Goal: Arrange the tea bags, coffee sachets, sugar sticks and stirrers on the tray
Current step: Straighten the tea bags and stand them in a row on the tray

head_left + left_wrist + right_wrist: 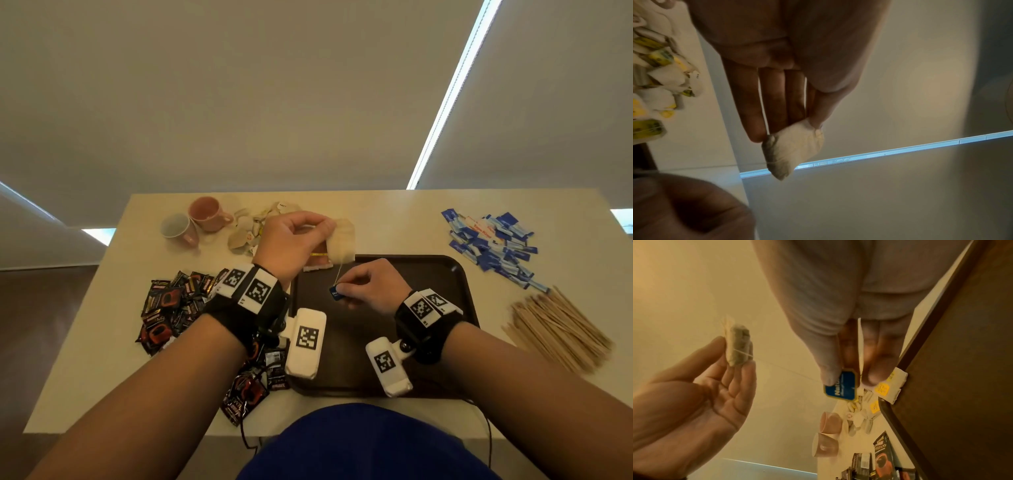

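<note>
My left hand (pixel 325 229) pinches a loose cream tea bag (pixel 340 245) by its top, above the far left corner of the dark brown tray (pixel 428 274). In the left wrist view the tea bag (pixel 795 149) hangs from the fingertips. A thin string runs from it to a blue paper tag (pixel 336 293), which my right hand (pixel 343 290) pinches low over the tray. The right wrist view shows the tag (pixel 841 386) between thumb and finger. Wrapped tea bags (pixel 318 264) lie at the tray's far left corner.
A pile of tea bags (pixel 253 226) and two pink cups (pixel 209 212) sit at the table's far left. Black coffee sachets (pixel 174 308) lie left of the tray. Blue sugar sticks (pixel 493 243) are at the far right, with wooden stirrers (pixel 558 325) nearer.
</note>
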Action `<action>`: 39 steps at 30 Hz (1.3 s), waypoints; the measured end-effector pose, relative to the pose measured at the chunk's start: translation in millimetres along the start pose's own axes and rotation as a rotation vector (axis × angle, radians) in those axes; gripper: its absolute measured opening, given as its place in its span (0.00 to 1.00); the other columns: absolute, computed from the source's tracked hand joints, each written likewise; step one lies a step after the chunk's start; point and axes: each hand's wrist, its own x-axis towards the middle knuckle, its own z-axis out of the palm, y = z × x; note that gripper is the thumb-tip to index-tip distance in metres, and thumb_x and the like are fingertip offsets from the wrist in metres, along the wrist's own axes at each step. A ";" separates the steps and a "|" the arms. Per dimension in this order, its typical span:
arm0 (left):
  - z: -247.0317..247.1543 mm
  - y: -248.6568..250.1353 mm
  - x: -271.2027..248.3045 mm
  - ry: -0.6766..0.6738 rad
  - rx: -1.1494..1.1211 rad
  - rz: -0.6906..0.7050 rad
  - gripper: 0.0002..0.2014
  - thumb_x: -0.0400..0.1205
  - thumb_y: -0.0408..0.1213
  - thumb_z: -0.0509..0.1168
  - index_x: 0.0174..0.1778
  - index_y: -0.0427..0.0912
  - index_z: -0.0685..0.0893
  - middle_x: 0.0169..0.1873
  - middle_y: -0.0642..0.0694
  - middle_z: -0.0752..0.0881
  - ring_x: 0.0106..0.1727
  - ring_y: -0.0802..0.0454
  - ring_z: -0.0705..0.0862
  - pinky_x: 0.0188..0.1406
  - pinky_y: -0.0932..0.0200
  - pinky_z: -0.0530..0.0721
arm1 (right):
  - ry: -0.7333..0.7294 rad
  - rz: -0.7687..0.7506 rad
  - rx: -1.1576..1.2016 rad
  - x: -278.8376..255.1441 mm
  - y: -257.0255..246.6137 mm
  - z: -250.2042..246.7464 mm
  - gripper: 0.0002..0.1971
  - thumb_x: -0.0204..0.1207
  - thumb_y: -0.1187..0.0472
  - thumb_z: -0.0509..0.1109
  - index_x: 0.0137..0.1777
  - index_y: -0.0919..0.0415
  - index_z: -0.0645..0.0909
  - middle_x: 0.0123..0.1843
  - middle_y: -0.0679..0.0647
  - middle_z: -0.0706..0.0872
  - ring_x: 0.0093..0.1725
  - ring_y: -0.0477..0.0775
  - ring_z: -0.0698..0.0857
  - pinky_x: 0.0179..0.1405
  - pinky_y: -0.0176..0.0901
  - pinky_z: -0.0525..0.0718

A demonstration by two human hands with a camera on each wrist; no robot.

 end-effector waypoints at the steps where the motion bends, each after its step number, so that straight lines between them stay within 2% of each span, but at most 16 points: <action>1: -0.4 -4.0 -3.3 -0.013 0.008 -0.022 0.02 0.82 0.33 0.72 0.45 0.43 0.89 0.41 0.45 0.93 0.43 0.45 0.93 0.37 0.53 0.91 | 0.059 -0.030 -0.107 3.1 1.1 -0.8 0.04 0.77 0.60 0.76 0.49 0.56 0.91 0.36 0.47 0.91 0.35 0.41 0.87 0.39 0.37 0.84; 3: -1.4 -12.8 -8.9 -0.042 0.023 -0.061 0.02 0.82 0.32 0.72 0.46 0.42 0.89 0.42 0.44 0.93 0.42 0.47 0.93 0.36 0.54 0.90 | 0.134 -0.038 -0.126 9.1 -1.1 -3.2 0.04 0.76 0.57 0.77 0.45 0.56 0.92 0.30 0.45 0.87 0.28 0.39 0.83 0.33 0.35 0.80; 5: -2.2 -21.0 -13.7 -0.061 0.036 -0.093 0.02 0.82 0.32 0.71 0.47 0.41 0.90 0.42 0.44 0.92 0.39 0.50 0.92 0.33 0.57 0.90 | 0.156 -0.024 -0.037 14.9 -7.3 -7.7 0.06 0.77 0.59 0.76 0.45 0.61 0.92 0.27 0.49 0.87 0.25 0.43 0.84 0.28 0.35 0.81; 8: -3.5 -31.6 -16.6 -0.064 0.061 -0.122 0.03 0.82 0.31 0.71 0.48 0.39 0.90 0.42 0.41 0.92 0.37 0.52 0.91 0.31 0.57 0.90 | 0.187 -0.073 -0.022 19.5 -17.2 -15.4 0.08 0.79 0.58 0.74 0.48 0.62 0.92 0.36 0.53 0.92 0.34 0.47 0.90 0.32 0.34 0.85; 12: -4.2 -40.6 -16.3 -0.049 0.072 -0.146 0.02 0.82 0.31 0.72 0.47 0.40 0.90 0.41 0.44 0.92 0.38 0.54 0.91 0.31 0.59 0.89 | 0.229 -0.173 0.051 20.7 -30.6 -21.8 0.07 0.78 0.66 0.74 0.52 0.66 0.90 0.44 0.58 0.92 0.36 0.42 0.90 0.35 0.29 0.85; 16: -4.2 -46.4 -12.8 0.021 0.059 -0.142 0.04 0.81 0.33 0.73 0.44 0.45 0.92 0.44 0.44 0.93 0.45 0.47 0.93 0.43 0.49 0.92 | 0.246 -0.190 0.200 20.8 -41.5 -25.2 0.12 0.78 0.69 0.74 0.59 0.61 0.85 0.40 0.59 0.92 0.38 0.54 0.93 0.38 0.44 0.91; 18: -3.4 -47.2 -10.5 0.042 0.056 -0.147 0.04 0.81 0.33 0.73 0.43 0.45 0.92 0.45 0.43 0.93 0.47 0.47 0.93 0.46 0.47 0.92 | 0.247 -0.189 0.188 21.8 -44.4 -26.8 0.10 0.78 0.68 0.74 0.58 0.61 0.85 0.41 0.58 0.93 0.40 0.54 0.93 0.41 0.48 0.92; 20: -0.9 -46.4 -9.1 0.041 0.062 -0.140 0.03 0.81 0.33 0.73 0.44 0.44 0.92 0.44 0.43 0.93 0.46 0.49 0.93 0.45 0.48 0.93 | 0.253 -0.241 0.113 22.2 -46.5 -28.1 0.05 0.77 0.67 0.75 0.51 0.62 0.88 0.43 0.54 0.92 0.41 0.50 0.92 0.43 0.45 0.91; 23: 3.3 -45.6 -6.2 0.043 0.064 -0.124 0.03 0.81 0.32 0.73 0.44 0.42 0.92 0.42 0.43 0.92 0.43 0.52 0.92 0.40 0.52 0.92 | 0.266 -0.334 0.013 19.7 -52.0 -28.5 0.03 0.76 0.66 0.77 0.48 0.59 0.91 0.42 0.49 0.91 0.40 0.45 0.89 0.41 0.34 0.87; 25: 4.8 -45.7 -4.4 0.048 0.056 -0.122 0.02 0.81 0.32 0.73 0.44 0.41 0.92 0.40 0.42 0.92 0.40 0.52 0.92 0.38 0.53 0.92 | 0.243 -0.344 0.016 15.3 -57.5 -29.1 0.04 0.76 0.66 0.76 0.49 0.61 0.91 0.37 0.50 0.90 0.35 0.44 0.87 0.37 0.32 0.84; 27: 5.0 -45.0 -2.5 0.034 0.057 -0.112 0.02 0.81 0.33 0.73 0.44 0.39 0.91 0.38 0.42 0.92 0.39 0.49 0.91 0.38 0.53 0.91 | 0.182 -0.330 0.067 9.8 -61.8 -31.1 0.04 0.78 0.67 0.74 0.50 0.65 0.89 0.33 0.55 0.89 0.30 0.47 0.86 0.32 0.34 0.84; 29: 4.8 -43.7 -1.3 0.027 0.064 -0.089 0.04 0.82 0.34 0.73 0.42 0.39 0.91 0.33 0.46 0.91 0.35 0.53 0.90 0.33 0.58 0.88 | 0.111 -0.328 0.129 4.8 -63.3 -34.7 0.06 0.80 0.67 0.71 0.50 0.68 0.88 0.37 0.63 0.91 0.33 0.54 0.90 0.33 0.37 0.87; 31: 4.2 -42.9 1.3 0.040 0.067 -0.076 0.04 0.82 0.33 0.72 0.43 0.40 0.91 0.33 0.47 0.91 0.35 0.54 0.89 0.32 0.61 0.86 | 0.071 -0.324 0.155 1.7 -62.1 -37.8 0.07 0.81 0.66 0.71 0.50 0.71 0.88 0.39 0.65 0.91 0.36 0.58 0.91 0.34 0.38 0.87; 34: 2.0 -43.6 5.6 0.041 0.063 -0.077 0.04 0.83 0.34 0.71 0.44 0.40 0.90 0.37 0.45 0.92 0.38 0.52 0.90 0.36 0.56 0.89 | 0.064 -0.295 0.070 -0.7 -57.1 -40.1 0.05 0.78 0.69 0.74 0.52 0.68 0.86 0.36 0.61 0.91 0.32 0.52 0.90 0.33 0.36 0.87; 39: -0.2 -43.9 9.9 0.036 0.092 -0.066 0.03 0.84 0.34 0.70 0.45 0.42 0.89 0.44 0.41 0.92 0.44 0.49 0.91 0.46 0.48 0.91 | 0.096 -0.219 -0.049 2.5 -49.6 -39.3 0.11 0.76 0.67 0.76 0.56 0.63 0.82 0.33 0.52 0.91 0.31 0.47 0.90 0.32 0.36 0.86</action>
